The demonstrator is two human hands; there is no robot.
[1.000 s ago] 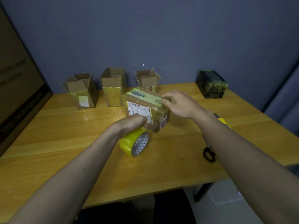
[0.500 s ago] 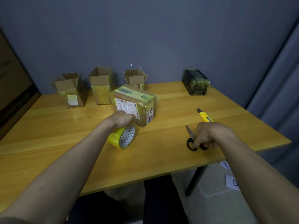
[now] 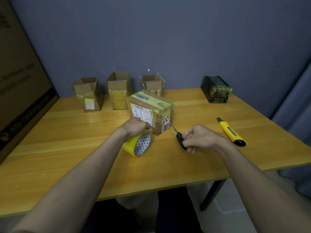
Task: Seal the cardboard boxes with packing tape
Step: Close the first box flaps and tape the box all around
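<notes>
Where fingers curl, scissors handles hidden

A closed cardboard box is sitting mid-table, turned corner-on, with yellow tape running over its top and a white shipping label facing the viewer. A yellow tape roll is standing on edge at the box's 7 o'clock, just beside it, its patterned core showing. Three open boxes are lining the far edge: one at 10 o'clock, one at 11, one at 12, flaps up.
</notes>
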